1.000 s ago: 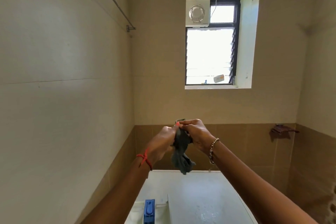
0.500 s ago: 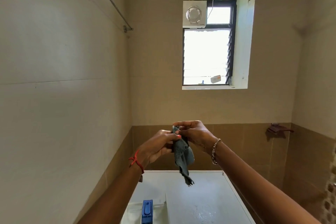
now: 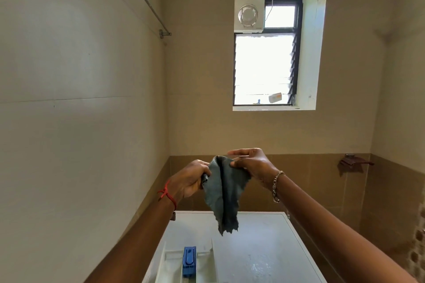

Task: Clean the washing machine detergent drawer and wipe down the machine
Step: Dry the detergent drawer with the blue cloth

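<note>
Your left hand (image 3: 190,179) and right hand (image 3: 250,165) each pinch an upper edge of the thin grey-blue cloth (image 3: 223,193). You have drawn them apart, so the wad of a second ago now hangs open, which looks ready for wiping. Its long axis is vertical, with the tip pointing down at the white washing machine top (image 3: 264,248).
</note>
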